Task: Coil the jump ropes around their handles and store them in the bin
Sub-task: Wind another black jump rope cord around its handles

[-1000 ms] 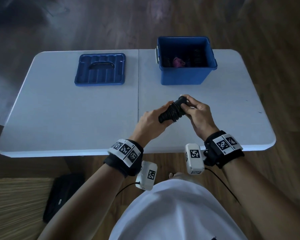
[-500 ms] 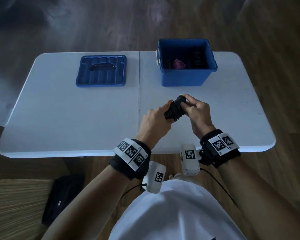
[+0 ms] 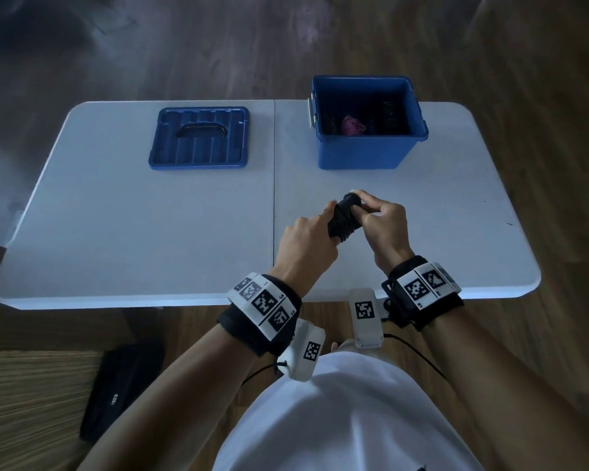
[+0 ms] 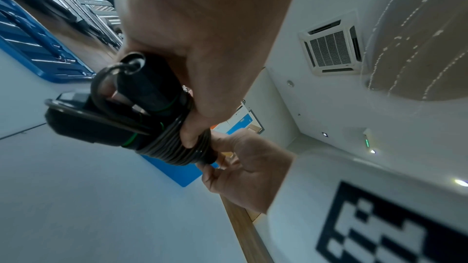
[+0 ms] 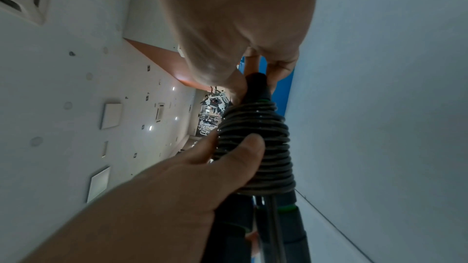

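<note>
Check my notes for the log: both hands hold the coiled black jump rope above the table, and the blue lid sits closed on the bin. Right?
Not quite. The lid is off, lying flat on the table left of the open bin, as the head view shows. Both the left hand and right hand do hold the jump rope.

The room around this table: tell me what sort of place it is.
Probably a gym or fitness studio. Racks of exercise machines line the far side, a ceiling air-conditioning cassette sits overhead, and the folding table stands on a wood floor.
</note>
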